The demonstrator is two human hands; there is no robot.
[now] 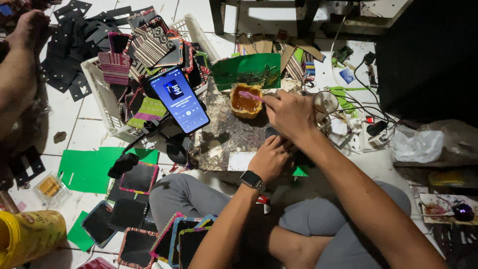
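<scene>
I sit cross-legged on a tiled floor. My right hand (290, 113) grips a small purple brush (250, 95) whose tip dips into a little yellow cup of amber glue (246, 101). My left hand (270, 158), with a watch on the wrist, presses a small dark piece down on a stained work board (226, 134). The piece is mostly hidden under my fingers. A lit smartphone (179, 99) on a stand sits left of the cup.
A white basket (102, 94) of woven patterned pieces stands at the back left. Green sheets (87, 169) and dark fabric-edged panels (139, 178) lie by my knee. A yellow can (30, 234) is at bottom left. Cables and a power strip (368, 134) are right. Another person's arm (17, 69) is far left.
</scene>
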